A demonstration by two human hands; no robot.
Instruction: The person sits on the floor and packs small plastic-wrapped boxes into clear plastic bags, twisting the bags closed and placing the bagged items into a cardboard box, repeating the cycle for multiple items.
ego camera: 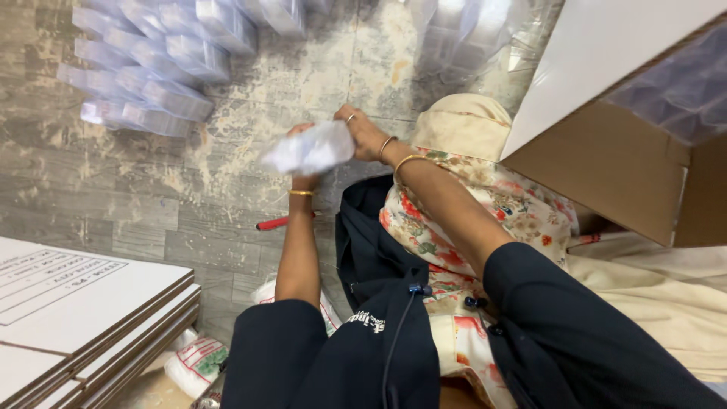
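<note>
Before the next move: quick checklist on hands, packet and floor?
1. Left hand on clear packet: ok, gripping it from behind.
2. Right hand on packet: ok, at its right end.
3. Packet clear of floor: ok, held up.
4. Packet contents: cannot tell, blurred.
5. Red pen underfoot: ok, lying apart beside left forearm.
6. Packet stacks tidy: ok, in rows at top left.

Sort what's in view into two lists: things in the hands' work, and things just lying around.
In hand:
left hand and right hand, both gripping the clear plastic piece
stacked clear plastic packs on the floor, seemingly alike

Lying about:
red pen
flat white cardboard sheets
open cardboard box
</note>
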